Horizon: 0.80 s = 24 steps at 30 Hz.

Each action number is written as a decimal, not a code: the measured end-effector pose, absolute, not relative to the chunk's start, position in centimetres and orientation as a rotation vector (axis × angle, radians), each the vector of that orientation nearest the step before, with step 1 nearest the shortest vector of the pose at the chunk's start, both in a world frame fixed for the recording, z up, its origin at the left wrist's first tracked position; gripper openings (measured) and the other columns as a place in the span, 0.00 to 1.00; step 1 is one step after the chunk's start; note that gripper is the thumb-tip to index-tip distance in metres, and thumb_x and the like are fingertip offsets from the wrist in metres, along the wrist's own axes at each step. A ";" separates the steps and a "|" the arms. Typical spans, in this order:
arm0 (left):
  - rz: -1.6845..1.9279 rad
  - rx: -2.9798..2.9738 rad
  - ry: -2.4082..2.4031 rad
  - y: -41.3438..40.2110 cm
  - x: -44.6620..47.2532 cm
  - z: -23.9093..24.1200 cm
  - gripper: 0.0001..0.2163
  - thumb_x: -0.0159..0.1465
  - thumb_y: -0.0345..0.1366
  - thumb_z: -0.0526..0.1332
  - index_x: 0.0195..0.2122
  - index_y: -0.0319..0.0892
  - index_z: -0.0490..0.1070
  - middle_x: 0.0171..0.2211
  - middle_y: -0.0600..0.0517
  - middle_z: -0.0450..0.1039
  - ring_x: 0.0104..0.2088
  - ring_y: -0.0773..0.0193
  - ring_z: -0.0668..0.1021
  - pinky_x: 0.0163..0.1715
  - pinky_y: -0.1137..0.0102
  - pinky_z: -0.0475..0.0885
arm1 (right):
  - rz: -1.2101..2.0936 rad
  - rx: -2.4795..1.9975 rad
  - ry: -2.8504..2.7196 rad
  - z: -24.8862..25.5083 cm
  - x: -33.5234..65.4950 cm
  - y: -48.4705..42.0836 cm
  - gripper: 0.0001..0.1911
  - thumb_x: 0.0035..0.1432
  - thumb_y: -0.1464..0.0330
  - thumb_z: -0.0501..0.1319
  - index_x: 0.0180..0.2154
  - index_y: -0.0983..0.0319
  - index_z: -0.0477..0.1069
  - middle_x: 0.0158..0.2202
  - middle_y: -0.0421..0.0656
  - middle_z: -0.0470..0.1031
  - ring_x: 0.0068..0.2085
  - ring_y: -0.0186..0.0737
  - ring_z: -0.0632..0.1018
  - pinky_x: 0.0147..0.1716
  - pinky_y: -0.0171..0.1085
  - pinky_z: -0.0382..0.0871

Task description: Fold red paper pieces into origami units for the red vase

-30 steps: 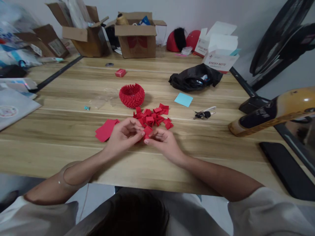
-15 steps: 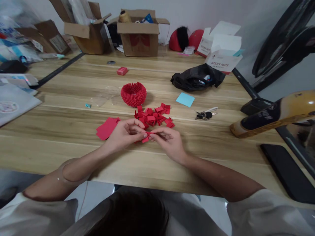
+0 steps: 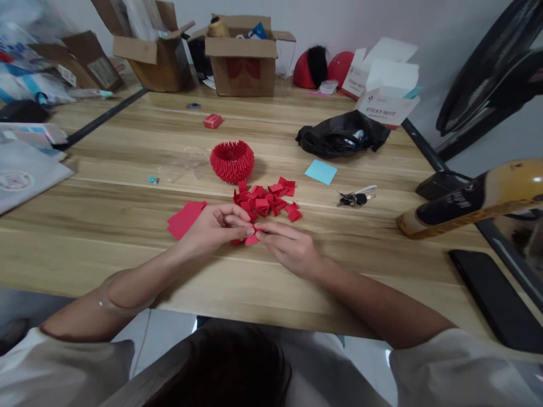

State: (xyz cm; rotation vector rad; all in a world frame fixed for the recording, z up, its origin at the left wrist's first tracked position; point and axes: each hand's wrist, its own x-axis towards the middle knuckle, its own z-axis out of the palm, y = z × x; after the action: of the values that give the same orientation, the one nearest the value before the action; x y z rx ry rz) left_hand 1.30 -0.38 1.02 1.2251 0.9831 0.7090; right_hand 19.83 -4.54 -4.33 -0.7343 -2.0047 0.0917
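My left hand and my right hand meet over the table, both pinching a small piece of red paper. The fingers hide most of its shape. Just beyond them lies a loose pile of folded red paper pieces. Flat red paper sheets rest partly beneath my left hand and wrist. Farther back stands a round red bowl built of many folded paper pieces.
Behind the bowl is a small red block. To the right are a blue sticky note, keys, a black plastic bag, a yellow bottle and a black phone. Cardboard boxes line the back.
My right hand's fingers have straightened and drawn together over the red paper piece. My left hand stays nearly in place, and the view has shifted slightly.
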 end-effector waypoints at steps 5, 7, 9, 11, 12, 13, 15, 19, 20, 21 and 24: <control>0.724 1.245 0.989 -0.3 1.3 0.7 0.09 0.48 0.32 0.70 0.26 0.37 0.70 0.20 0.54 0.75 0.21 0.71 0.75 0.22 0.78 0.67 | 0.173 -0.749 -1.989 -4.1 19.6 -4.7 0.13 0.60 0.77 0.53 0.41 0.62 0.74 0.43 0.47 0.77 0.45 0.35 0.78 0.47 0.36 0.75; 0.748 1.277 0.994 -0.3 1.3 0.6 0.09 0.48 0.32 0.70 0.25 0.37 0.70 0.19 0.56 0.73 0.19 0.73 0.73 0.20 0.78 0.65 | 0.324 -0.750 -1.941 -3.8 19.5 -4.7 0.14 0.57 0.78 0.54 0.39 0.61 0.75 0.44 0.46 0.76 0.45 0.36 0.78 0.46 0.37 0.74; 0.778 1.328 1.000 -0.3 1.3 0.7 0.08 0.48 0.31 0.69 0.24 0.37 0.69 0.18 0.57 0.70 0.18 0.74 0.71 0.19 0.79 0.63 | 0.558 -0.795 -1.826 -3.5 19.4 -4.6 0.14 0.53 0.78 0.56 0.39 0.61 0.75 0.45 0.47 0.75 0.45 0.37 0.78 0.46 0.38 0.74; 0.806 1.388 1.000 -0.4 1.4 0.8 0.08 0.49 0.31 0.68 0.24 0.37 0.69 0.17 0.58 0.68 0.17 0.75 0.69 0.18 0.79 0.63 | 0.838 -0.892 -1.635 -3.1 19.3 -4.5 0.12 0.53 0.75 0.57 0.38 0.61 0.75 0.43 0.47 0.76 0.42 0.39 0.79 0.42 0.39 0.75; 0.818 1.416 0.996 -0.5 1.4 0.9 0.08 0.49 0.31 0.68 0.24 0.37 0.69 0.17 0.58 0.68 0.17 0.75 0.69 0.18 0.79 0.62 | 0.981 -0.939 -1.531 -3.0 19.2 -4.4 0.10 0.53 0.73 0.59 0.38 0.62 0.75 0.40 0.47 0.77 0.39 0.38 0.79 0.39 0.38 0.75; 0.829 1.441 0.989 -0.6 1.4 0.9 0.08 0.50 0.31 0.68 0.24 0.37 0.68 0.18 0.58 0.68 0.18 0.75 0.69 0.18 0.79 0.63 | 1.116 -0.975 -1.440 -2.9 19.0 -4.3 0.08 0.53 0.70 0.61 0.36 0.62 0.75 0.36 0.46 0.79 0.35 0.38 0.80 0.36 0.38 0.76; 0.841 1.478 0.962 -0.8 1.5 0.9 0.08 0.51 0.32 0.68 0.24 0.37 0.68 0.19 0.56 0.69 0.20 0.73 0.71 0.20 0.78 0.64 | 1.335 -0.998 -1.312 -2.9 18.8 -4.2 0.08 0.51 0.66 0.64 0.32 0.63 0.75 0.28 0.43 0.79 0.29 0.35 0.79 0.31 0.35 0.75; 0.854 1.559 0.946 -1.0 1.5 0.7 0.08 0.52 0.33 0.67 0.24 0.37 0.68 0.22 0.54 0.71 0.23 0.70 0.73 0.24 0.76 0.68 | 1.463 -0.974 -1.241 -3.2 18.4 -4.1 0.09 0.50 0.64 0.65 0.27 0.64 0.74 0.20 0.39 0.75 0.21 0.31 0.75 0.24 0.31 0.72; 0.860 1.593 0.957 -1.0 1.5 0.7 0.08 0.52 0.32 0.68 0.24 0.37 0.69 0.23 0.53 0.71 0.24 0.70 0.74 0.24 0.76 0.68 | 1.436 -0.978 -1.255 -3.3 18.5 -4.1 0.09 0.51 0.64 0.64 0.26 0.64 0.73 0.20 0.39 0.75 0.20 0.30 0.75 0.23 0.31 0.71; 0.868 1.628 0.972 -1.1 1.5 0.7 0.07 0.52 0.32 0.68 0.24 0.37 0.70 0.23 0.53 0.72 0.25 0.70 0.74 0.25 0.76 0.68 | 1.387 -0.985 -1.282 -3.4 18.5 -4.2 0.09 0.51 0.65 0.64 0.25 0.64 0.73 0.19 0.39 0.74 0.20 0.30 0.74 0.22 0.31 0.71; 0.873 1.675 0.985 -1.2 1.6 0.9 0.06 0.52 0.32 0.68 0.26 0.37 0.72 0.23 0.52 0.73 0.25 0.70 0.74 0.25 0.76 0.68 | 1.092 -1.010 -1.435 -3.5 18.8 -4.4 0.07 0.54 0.67 0.62 0.26 0.63 0.74 0.22 0.41 0.76 0.24 0.32 0.76 0.25 0.32 0.71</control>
State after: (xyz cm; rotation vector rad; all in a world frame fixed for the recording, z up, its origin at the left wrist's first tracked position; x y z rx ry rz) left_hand 1.59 -1.20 0.88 1.6754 0.9846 0.8728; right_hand 18.75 -4.35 -3.54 -1.0098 -1.4349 1.0915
